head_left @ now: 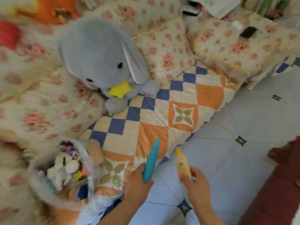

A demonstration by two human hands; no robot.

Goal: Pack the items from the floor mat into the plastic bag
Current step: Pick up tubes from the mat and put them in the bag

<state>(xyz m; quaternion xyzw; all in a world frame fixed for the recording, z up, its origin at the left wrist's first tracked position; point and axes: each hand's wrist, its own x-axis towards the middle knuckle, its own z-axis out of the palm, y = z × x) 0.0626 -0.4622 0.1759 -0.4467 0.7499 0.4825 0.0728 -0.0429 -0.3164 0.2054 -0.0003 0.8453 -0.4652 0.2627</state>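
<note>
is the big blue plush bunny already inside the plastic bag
No, the big blue plush bunny lies on the checked quilted mat, well apart from the clear plastic bag at the lower left.

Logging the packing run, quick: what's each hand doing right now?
Left hand: grips the teal tube.
Right hand: grips the yellow bottle.

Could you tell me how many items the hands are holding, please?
2: teal tube in the left hand, yellow bottle in the right hand; none seem hidden.
</note>
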